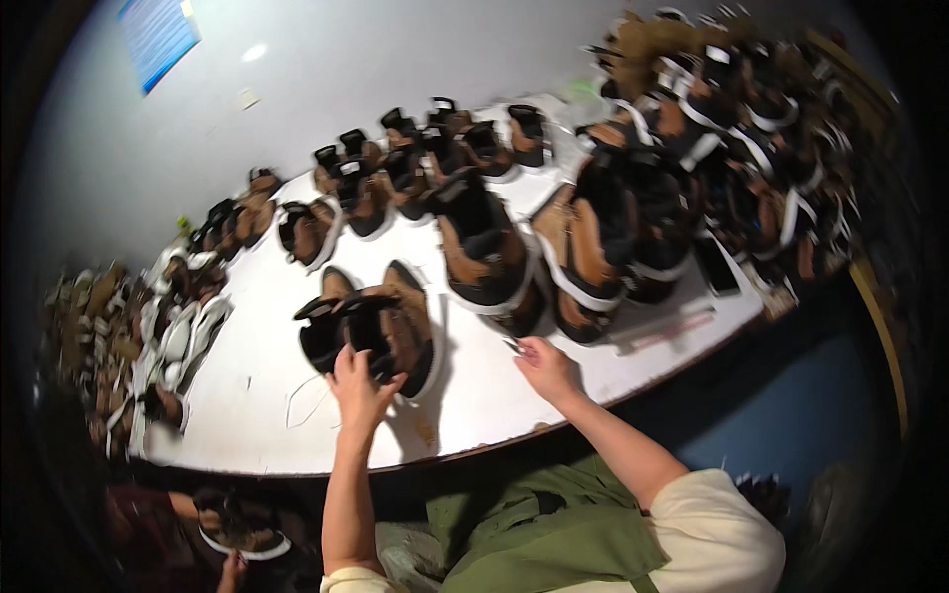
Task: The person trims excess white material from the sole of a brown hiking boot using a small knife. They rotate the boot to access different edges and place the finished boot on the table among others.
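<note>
My left hand (364, 387) grips the near collar edge of a brown and black shoe (407, 326) with a white sole, its fingers on the dark lining. This shoe stands close beside another one, toes pointing away from me. In my closed right hand (550, 370) is a small pointed tool (512, 345), dark and thin; its exact kind is too blurred to tell. That hand hovers by the table's near edge, just below a stacked group of shoes (484, 247). A thin white thread (306, 403) lies left of my left hand.
On the white table (257, 366), rows of similar shoes (395, 163) stand at the back. Heaps of shoes rise at the right (761, 128) and left (109, 336). A black phone (716, 265) lies near the right edge. At lower left, another person's hand (233, 569) holds a shoe (242, 529).
</note>
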Motion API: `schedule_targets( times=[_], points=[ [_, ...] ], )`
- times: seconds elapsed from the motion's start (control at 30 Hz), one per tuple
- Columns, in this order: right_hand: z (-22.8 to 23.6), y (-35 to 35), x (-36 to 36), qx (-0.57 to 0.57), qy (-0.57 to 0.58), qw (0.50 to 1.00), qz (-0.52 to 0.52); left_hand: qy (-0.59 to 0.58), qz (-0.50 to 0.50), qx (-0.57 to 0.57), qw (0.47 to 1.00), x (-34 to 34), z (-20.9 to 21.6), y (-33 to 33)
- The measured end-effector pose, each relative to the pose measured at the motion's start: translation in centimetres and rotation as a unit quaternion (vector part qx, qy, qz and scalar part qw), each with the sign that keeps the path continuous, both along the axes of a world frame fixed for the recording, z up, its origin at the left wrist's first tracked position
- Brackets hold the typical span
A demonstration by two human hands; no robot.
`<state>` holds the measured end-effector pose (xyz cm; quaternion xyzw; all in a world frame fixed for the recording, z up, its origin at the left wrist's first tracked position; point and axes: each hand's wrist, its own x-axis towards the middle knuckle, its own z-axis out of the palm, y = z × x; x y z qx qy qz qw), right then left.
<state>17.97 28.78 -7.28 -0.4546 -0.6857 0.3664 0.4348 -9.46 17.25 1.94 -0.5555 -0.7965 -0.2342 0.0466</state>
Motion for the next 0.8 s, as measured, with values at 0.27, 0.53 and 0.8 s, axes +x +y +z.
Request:
schedule_targets(
  times=[0.27,0.53,0.8],
  points=[
    [1.0,-0.5,-0.7,0.010,-0.001,1.000,0.029,0.027,0.005,0.019,0.999,-2.2,-0.1,-1.1],
    [2.2,-0.7,-0.5,0.055,-0.108,0.989,0.081,0.007,-0.024,0.025,0.999,-6.4,-0.4,0.2],
    [1.6,0.0,-1.3,0.093,-0.119,0.983,0.107,0.063,0.001,0.112,0.992,-6.7,-2.3,1.4]
  ],
)
